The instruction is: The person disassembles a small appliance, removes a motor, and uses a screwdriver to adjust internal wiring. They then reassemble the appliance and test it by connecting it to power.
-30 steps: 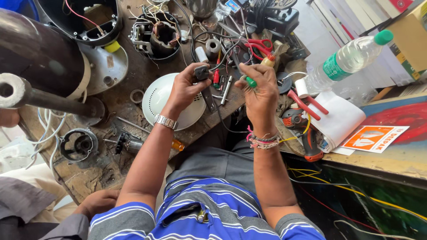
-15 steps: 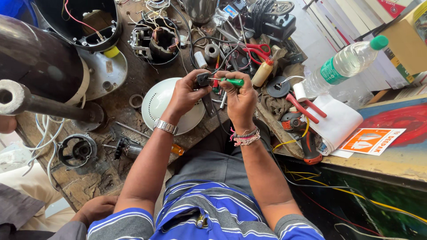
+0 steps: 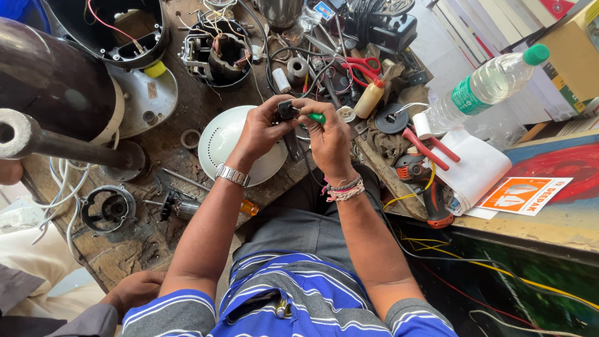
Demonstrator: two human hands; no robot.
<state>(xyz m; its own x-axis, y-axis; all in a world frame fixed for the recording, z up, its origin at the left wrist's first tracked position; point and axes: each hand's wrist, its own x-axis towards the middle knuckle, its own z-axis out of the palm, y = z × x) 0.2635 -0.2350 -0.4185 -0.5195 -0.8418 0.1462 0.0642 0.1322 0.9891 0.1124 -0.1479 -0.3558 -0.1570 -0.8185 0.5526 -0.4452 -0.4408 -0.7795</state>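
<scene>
Above the cluttered wooden tabletop (image 3: 156,249), both hands meet just in front of the person's chest. The left hand (image 3: 259,131) is closed around a small black plug-like part (image 3: 286,110), pinching it between thumb and fingertips, with a dark cord trailing down from it. The right hand (image 3: 331,140) is clamped on a green-handled screwdriver (image 3: 315,117), whose tip points into the black part; the tip itself is hidden by the fingers. Beneath the hands lies a white round cover (image 3: 221,140), and well to the right stand a clear plastic bottle (image 3: 483,87) with a green cap and red-handled pliers (image 3: 430,146) on white paper. Red-handled scissors (image 3: 362,65) lie farther back among wires. At lower left another person's hand (image 3: 134,290) rests on the tabletop edge. The black part looks light, rigid and smooth, so it probably slips or twists easily under the driver; gripping its flat sides, close to the cord end, seems the firmest hold.
</scene>
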